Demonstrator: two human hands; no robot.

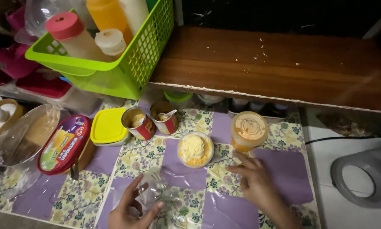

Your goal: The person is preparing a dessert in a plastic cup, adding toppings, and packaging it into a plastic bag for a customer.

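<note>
The left hand (133, 210) curls around a crinkled clear plastic wrapper (156, 193), gripping it just below the round clear tub of crumbly yellow shreds (194, 149). The right hand (252, 178) lies flat and empty, fingers spread on the glossy floral counter (80, 199), right of that tub and just below the orange-lidded jar (249, 130).

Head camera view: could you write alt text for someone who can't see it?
A person's left hand grips a crumpled clear plastic bag while the right hand lies flat on a floral purple tablecloth. Beyond are a cup of yellow shreds, an orange jar, two open cans and a green basket.
</note>
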